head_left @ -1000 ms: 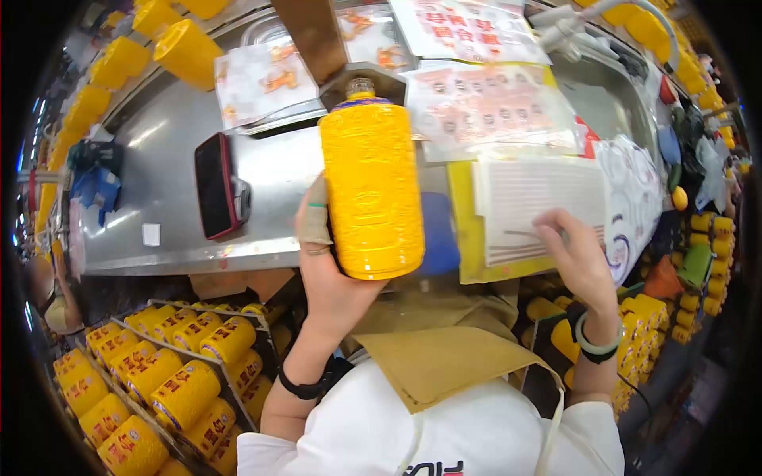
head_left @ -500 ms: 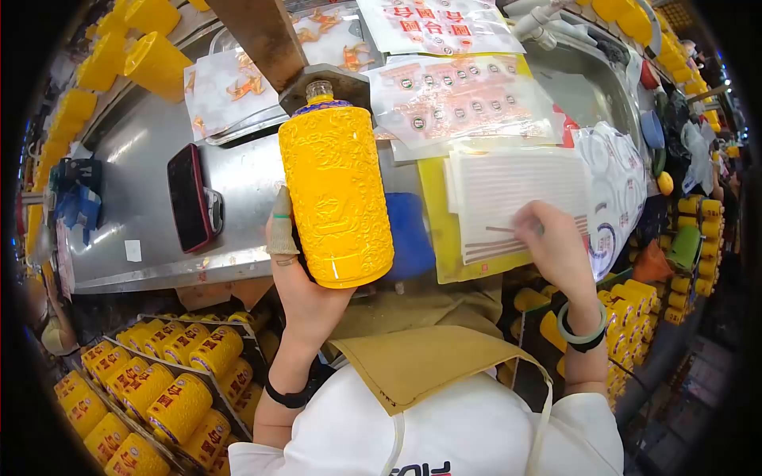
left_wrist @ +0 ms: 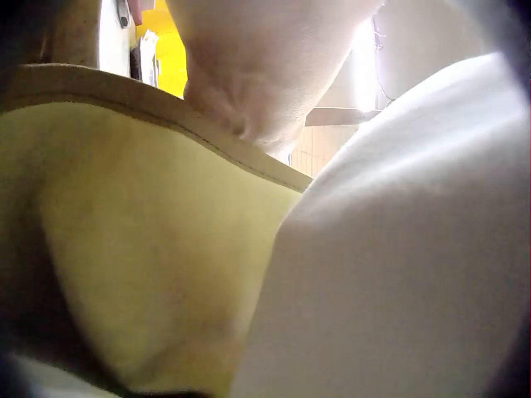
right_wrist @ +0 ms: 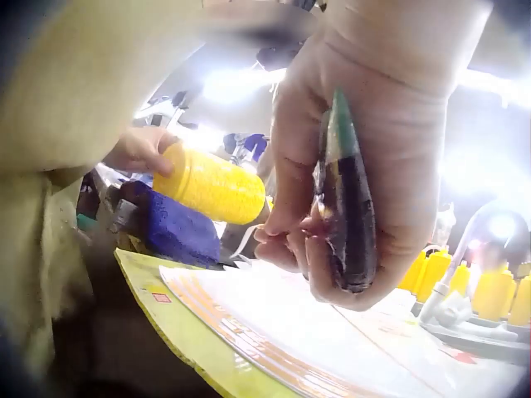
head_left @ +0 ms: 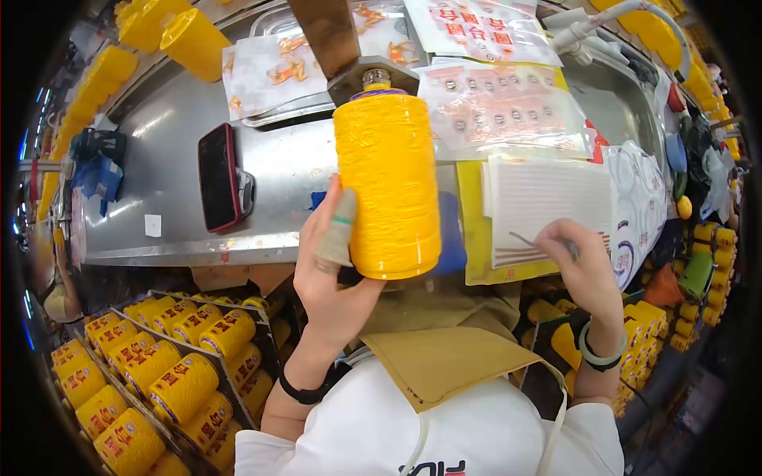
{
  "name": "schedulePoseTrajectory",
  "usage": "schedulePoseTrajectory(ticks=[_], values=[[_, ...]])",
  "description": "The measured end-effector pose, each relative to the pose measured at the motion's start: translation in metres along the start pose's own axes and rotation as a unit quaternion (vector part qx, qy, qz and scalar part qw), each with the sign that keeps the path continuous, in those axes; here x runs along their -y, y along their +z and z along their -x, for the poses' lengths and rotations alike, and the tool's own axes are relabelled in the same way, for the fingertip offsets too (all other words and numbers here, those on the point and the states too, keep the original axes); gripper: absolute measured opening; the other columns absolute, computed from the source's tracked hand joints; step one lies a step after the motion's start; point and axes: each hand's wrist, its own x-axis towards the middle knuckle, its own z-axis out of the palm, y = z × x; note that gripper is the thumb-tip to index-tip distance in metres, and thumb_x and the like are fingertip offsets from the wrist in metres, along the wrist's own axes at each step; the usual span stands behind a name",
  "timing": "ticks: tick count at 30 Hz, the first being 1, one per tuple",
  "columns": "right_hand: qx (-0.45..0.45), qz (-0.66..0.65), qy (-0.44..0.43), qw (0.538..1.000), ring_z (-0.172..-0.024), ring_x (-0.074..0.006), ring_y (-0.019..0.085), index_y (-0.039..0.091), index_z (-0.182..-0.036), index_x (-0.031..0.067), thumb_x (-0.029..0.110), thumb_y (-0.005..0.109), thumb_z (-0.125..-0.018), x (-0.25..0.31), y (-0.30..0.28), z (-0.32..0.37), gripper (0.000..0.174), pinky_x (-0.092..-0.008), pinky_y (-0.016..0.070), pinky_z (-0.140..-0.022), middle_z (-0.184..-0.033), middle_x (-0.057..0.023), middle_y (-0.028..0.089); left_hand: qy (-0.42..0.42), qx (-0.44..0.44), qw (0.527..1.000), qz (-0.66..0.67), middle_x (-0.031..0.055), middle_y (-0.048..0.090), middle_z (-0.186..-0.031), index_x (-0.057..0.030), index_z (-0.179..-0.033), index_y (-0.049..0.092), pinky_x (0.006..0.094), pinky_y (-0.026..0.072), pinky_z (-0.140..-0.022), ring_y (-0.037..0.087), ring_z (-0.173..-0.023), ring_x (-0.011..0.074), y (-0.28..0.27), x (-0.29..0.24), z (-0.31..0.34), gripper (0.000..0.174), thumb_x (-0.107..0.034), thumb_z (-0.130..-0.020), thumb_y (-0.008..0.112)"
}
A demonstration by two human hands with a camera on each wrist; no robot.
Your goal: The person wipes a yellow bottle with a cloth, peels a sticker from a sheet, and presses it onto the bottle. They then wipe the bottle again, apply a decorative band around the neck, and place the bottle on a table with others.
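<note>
A glossy yellow bottle (head_left: pixel 387 186) with an embossed surface lies with its clear neck at the hexagonal metal plate of a post; its surface looks streaked. My left hand (head_left: pixel 337 274) grips its near end, a grey cover with a green band on one finger. Over the lower edge of a sheet of brown strips (head_left: pixel 552 198), my right hand (head_left: pixel 587 266) has thumb and forefinger together at a curved strip (head_left: pixel 521 237). In the right wrist view its curled fingers hold a dark tapered tool (right_wrist: pixel 348 215) with a green tip. The left wrist view shows mainly apron and shirt.
On the metal worktop are a phone (head_left: pixel 218 178), a tray (head_left: pixel 290 113) with orange decals, printed sheets (head_left: pixel 504 111) and a blue block (head_left: pixel 452 234). The post (head_left: pixel 327 36) stands behind the bottle. Racks of yellow bottles (head_left: pixel 182 389) flank me below.
The bottle's relief, crisp half a second ago, is now streaked as if it is turning. My left fingers have shifted along its left side. My right hand stays at the strips' lower edge.
</note>
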Motion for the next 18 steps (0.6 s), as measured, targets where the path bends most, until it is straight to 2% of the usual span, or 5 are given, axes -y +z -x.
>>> schedulePoseTrajectory(ticks=[2, 4, 7, 11, 18], values=[[-0.026, 0.012, -0.027, 0.999, -0.083, -0.0286, 0.062, 0.068, -0.097, -0.0035, 0.0, 0.067, -0.091, 0.008, 0.008, 0.001, 0.006, -0.0376, 0.0498, -0.079, -0.088, -0.0147, 0.065, 0.137, 0.015, 0.986, -0.092, 0.0173, 0.057, -0.151, 0.0014, -0.151, 0.052, 0.0386, 0.0436, -0.115, 0.056, -0.137, 0.0331, -0.008, -0.004, -0.004, 0.086, -0.005, -0.075, 0.091], [-0.053, 0.025, -0.057, 0.997, -0.081, -0.0274, 0.061, 0.067, -0.096, -0.0039, 0.0, 0.068, -0.091, 0.01, 0.013, 0.001, 0.006, -0.0366, 0.0497, -0.077, -0.088, -0.0139, 0.064, 0.119, -0.014, 0.99, -0.069, 0.019, 0.054, -0.154, 0.0028, -0.15, 0.051, 0.0408, 0.0425, -0.116, 0.054, -0.139, 0.0371, -0.001, -0.004, -0.002, 0.087, -0.008, -0.075, 0.092], [-0.069, 0.067, -0.12, 0.988, -0.078, -0.0282, 0.06, 0.066, -0.097, -0.0025, 0.0, 0.07, -0.09, 0.007, 0.018, -0.003, 0.008, -0.0365, 0.0491, -0.074, -0.087, -0.0133, 0.064, -0.048, 0.022, 0.992, 0.118, 0.0224, 0.051, -0.156, 0.0048, -0.154, 0.045, 0.0417, 0.0469, -0.113, 0.057, -0.138, 0.0343, 0.005, 0.002, 0.001, 0.094, -0.01, -0.075, 0.093], [-0.07, 0.071, -0.106, 0.989, -0.077, -0.0283, 0.059, 0.067, -0.092, -0.0012, 0.001, 0.073, -0.089, 0.019, 0.022, -0.003, 0.007, -0.037, 0.0483, -0.072, -0.084, -0.0127, 0.061, 0.048, 0.029, 0.998, -0.019, 0.0221, 0.05, -0.157, 0.0042, -0.155, 0.044, 0.041, 0.0463, -0.114, 0.057, -0.138, 0.0325, -0.005, -0.003, -0.004, 0.097, -0.012, -0.074, 0.095], [-0.057, 0.034, -0.167, 0.984, -0.072, -0.0252, 0.062, 0.071, -0.092, -0.0001, 0.0, 0.073, -0.088, 0.043, 0.047, -0.005, 0.005, -0.036, 0.0493, -0.067, -0.081, -0.0117, 0.06, 0.029, 0.034, 0.999, -0.012, 0.0211, 0.042, -0.162, 0.0022, -0.157, 0.042, 0.0415, 0.043, -0.117, 0.049, -0.145, 0.0333, -0.001, -0.002, -0.002, 0.099, -0.011, -0.074, 0.094]])
